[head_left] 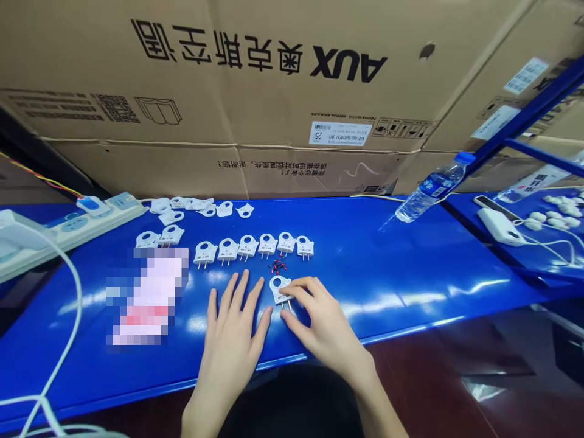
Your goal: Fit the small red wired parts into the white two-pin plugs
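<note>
My left hand (233, 322) lies flat on the blue table with its fingers spread, holding nothing. Beside it, my right hand (322, 319) has its fingertips on a white two-pin plug half (277, 291) with a round hole. The thumb is by the metal pins and the fingers cover its right side. Just beyond that plug sits a small pile of red and black bits (277, 266), too small to make out fully. Behind them several similar white plug pieces (247, 247) stand in a row, pins toward me.
White ring-shaped covers (223, 209) lie further back. At left are a power strip (73, 228), white cables (75, 304) and a blurred pink-white item (150, 298). A water bottle (433, 187) stands back right, before large cardboard boxes (274, 121). A blue shelf frame (524, 115) rises at right.
</note>
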The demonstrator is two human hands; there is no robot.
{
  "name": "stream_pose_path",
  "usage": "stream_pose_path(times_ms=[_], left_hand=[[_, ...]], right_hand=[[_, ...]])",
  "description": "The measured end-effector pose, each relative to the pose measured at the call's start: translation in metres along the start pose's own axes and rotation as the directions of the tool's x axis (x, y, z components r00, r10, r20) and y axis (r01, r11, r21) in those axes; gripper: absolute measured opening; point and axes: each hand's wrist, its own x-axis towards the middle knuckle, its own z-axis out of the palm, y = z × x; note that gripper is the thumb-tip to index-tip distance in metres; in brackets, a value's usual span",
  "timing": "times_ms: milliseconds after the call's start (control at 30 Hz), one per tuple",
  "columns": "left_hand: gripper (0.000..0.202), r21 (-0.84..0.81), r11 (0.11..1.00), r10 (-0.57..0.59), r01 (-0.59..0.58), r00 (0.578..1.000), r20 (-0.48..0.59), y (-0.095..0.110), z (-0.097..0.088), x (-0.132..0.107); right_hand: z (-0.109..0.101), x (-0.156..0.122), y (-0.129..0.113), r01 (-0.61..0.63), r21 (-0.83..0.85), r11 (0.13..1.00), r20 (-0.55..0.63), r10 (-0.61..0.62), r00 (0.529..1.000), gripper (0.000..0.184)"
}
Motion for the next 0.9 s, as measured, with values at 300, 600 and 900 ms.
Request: stream_pose_path(times_ms=[300, 600, 900], left_hand=[[0.056, -0.012, 1.000, 0.001, -0.001, 1.000, 0.007, 0.001, -0.004, 0.001], [0.043, -0.108, 0.987, 0.119, -0.115, 0.992, 0.035, 0.000, -0.010, 0.001], [0.031, -0.170, 0.980, 0.110, -0.102, 0.993, 0.038, 0.001, -0.011, 0.002]], right_hand=[[-0.006, 0.031, 0.017, -0.026, -0.212, 0.977, 0.016, 0.030, 0.999, 0.039], [-0.004, 0.017, 0.028, -0.123, -0.103, 0.987, -0.099, 0.113, 0.989, 0.015], [0.000, 0.019, 0.025, -0.104, -0.194, 0.975, -0.088, 0.088, 0.992, 0.028]])
